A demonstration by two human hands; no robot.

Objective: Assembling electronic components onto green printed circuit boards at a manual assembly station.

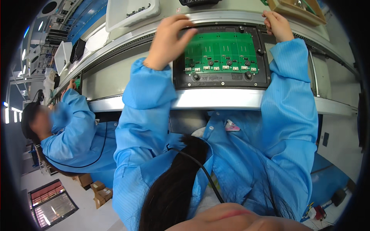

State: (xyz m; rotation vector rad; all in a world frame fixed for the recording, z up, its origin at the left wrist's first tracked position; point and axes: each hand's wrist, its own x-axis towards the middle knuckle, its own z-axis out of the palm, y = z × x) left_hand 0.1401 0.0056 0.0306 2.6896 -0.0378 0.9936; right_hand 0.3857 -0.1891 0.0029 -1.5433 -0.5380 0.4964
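A green circuit board panel [219, 52] lies in a black fixture frame [216, 81] on the line before me. White connectors and small round dark parts sit along the panel's near side. Above the panel's far left corner is my left hand [167, 41], its fingers apart and slightly blurred, with nothing seen in them. Beyond the frame's far right corner, my right hand [278, 27] has its fingers curled and thumb and forefinger pinched together. Whatever it may hold is too small or hidden to make out.
Metal rails [219, 99] run along the line's near and far sides. Past the far rail stand a white bin [133, 15] with small dark parts, a black tray [198, 2] and a brown box [298, 11]. At the left, a co-worker in blue [73, 134] works at the same line.
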